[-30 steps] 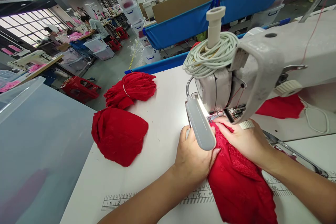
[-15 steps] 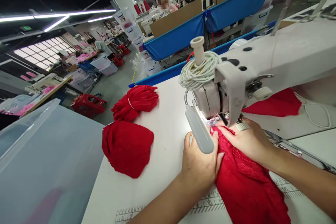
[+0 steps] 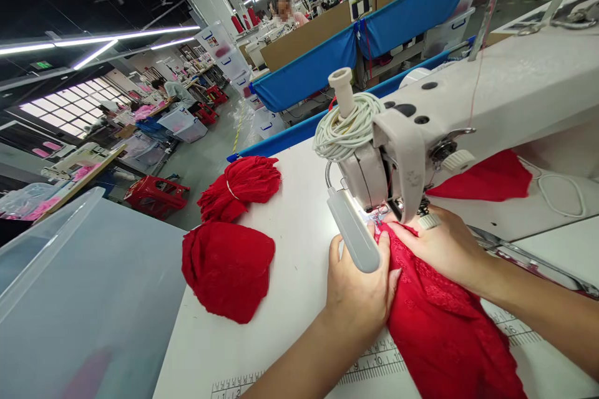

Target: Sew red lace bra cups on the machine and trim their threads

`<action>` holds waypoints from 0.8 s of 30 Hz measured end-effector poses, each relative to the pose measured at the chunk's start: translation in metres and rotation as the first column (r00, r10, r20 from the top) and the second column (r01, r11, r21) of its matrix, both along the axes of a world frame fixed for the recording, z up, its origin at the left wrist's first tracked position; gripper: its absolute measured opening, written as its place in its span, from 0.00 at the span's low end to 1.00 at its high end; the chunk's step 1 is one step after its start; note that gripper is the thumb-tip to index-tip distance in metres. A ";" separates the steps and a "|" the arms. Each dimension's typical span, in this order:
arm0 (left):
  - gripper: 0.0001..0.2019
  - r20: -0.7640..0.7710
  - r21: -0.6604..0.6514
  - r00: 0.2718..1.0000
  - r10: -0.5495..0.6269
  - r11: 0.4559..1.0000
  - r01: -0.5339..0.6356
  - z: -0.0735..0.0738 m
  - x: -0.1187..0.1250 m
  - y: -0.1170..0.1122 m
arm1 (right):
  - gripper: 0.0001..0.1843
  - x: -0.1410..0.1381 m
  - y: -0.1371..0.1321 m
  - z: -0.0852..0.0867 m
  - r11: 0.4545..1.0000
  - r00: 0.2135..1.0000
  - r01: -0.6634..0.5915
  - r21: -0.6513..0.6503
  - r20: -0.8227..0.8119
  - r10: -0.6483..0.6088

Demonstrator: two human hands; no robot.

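Note:
A piece of red lace fabric (image 3: 440,330) lies on the white table (image 3: 290,224), its far end under the needle of the white sewing machine (image 3: 468,118). My left hand (image 3: 360,293) presses the fabric's left edge, fingers curled beside the grey lamp arm (image 3: 353,230). Flat on the fabric close to the presser foot rests my right hand (image 3: 444,246), fingers stretched toward the needle.
Two bundles of red fabric (image 3: 229,268) (image 3: 241,187) lie on the table's left part. A clear plastic bin (image 3: 70,299) stands at the left. A coil of white cord (image 3: 346,128) sits on the machine head. More red cloth (image 3: 486,181) lies behind the machine. People work at distant tables.
The view has tilted upward, showing more of the machine top. Both hands stay on the red fabric at the needle with little shift.

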State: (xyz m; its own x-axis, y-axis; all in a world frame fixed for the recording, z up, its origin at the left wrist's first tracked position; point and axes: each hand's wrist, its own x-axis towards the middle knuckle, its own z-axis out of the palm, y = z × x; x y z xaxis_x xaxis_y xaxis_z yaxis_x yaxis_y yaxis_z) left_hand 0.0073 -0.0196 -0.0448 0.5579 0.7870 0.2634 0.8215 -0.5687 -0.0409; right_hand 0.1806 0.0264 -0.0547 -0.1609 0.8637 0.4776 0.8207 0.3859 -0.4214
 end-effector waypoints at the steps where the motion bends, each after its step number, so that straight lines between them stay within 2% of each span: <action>1: 0.22 -0.002 0.007 1.000 -0.003 1.000 0.003 0.000 0.000 0.000 | 0.15 0.000 -0.001 0.001 1.000 1.000 0.005 -0.021 0.003 -0.005; 8: 0.21 0.003 0.019 1.000 -0.001 1.000 0.001 0.001 0.000 0.001 | 0.16 -0.001 -0.001 0.002 0.997 1.000 0.012 -0.078 0.010 -0.011; 19: 0.21 -0.003 0.024 1.000 -0.007 1.000 0.008 0.001 0.000 0.002 | 0.13 0.002 0.002 -0.009 0.998 0.999 0.033 -0.054 0.021 -0.032; 21: 0.21 -0.002 0.031 1.000 -0.009 0.999 0.009 0.001 0.000 0.003 | 0.15 0.002 0.002 -0.009 0.996 0.999 0.033 -0.082 0.019 -0.031; 24: 0.21 -0.003 0.024 1.000 -0.015 1.000 0.015 0.002 -0.001 0.004 | 0.13 0.004 0.001 -0.002 0.986 0.998 -0.013 -0.165 -0.069 0.002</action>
